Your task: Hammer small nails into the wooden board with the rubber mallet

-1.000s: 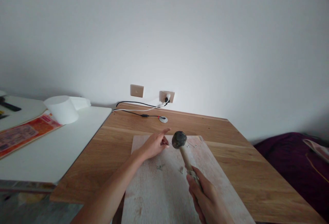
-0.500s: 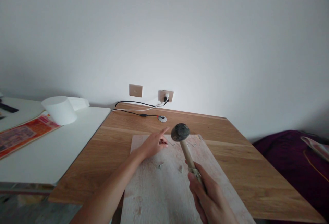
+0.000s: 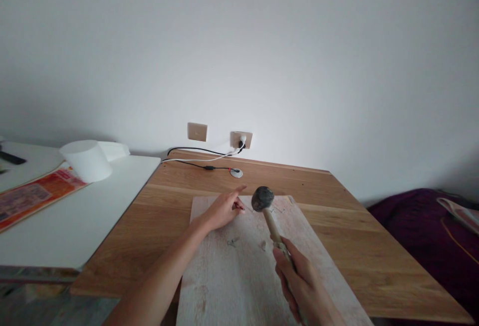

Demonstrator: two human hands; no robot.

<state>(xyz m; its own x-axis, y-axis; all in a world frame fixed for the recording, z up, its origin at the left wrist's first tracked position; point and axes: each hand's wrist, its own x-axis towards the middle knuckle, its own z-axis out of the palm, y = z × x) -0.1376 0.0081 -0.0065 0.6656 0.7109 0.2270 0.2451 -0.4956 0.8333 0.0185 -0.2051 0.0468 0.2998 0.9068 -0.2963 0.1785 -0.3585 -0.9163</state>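
Note:
My right hand (image 3: pixel 301 281) is wrapped round the wooden handle of a mallet (image 3: pixel 263 199) with a rounded dark head. The head hangs above the far part of a pale, worn wooden board (image 3: pixel 224 286), to the right of my left hand. My left hand (image 3: pixel 224 209) rests over the board's far left part, one finger stretched forward and the others curled in a pinch. What the pinch holds is too small to make out. Small nail-like metal pieces (image 3: pixel 232 242) lie on the board, and a small pale piece (image 3: pixel 264 245) sits close to the mallet's handle.
The board lies on a wooden table (image 3: pixel 337 226) against a white wall. Cables (image 3: pixel 202 160) run from a wall socket (image 3: pixel 241 139) along the back. At left, a white table (image 3: pixel 56 226) bears a white roll (image 3: pixel 88 160) and an orange packet (image 3: pixel 41 194). Purple cloth (image 3: pixel 415 231) lies at right.
The mallet's head has dropped slightly and tipped away from me, toward the board. My left hand has stayed in place.

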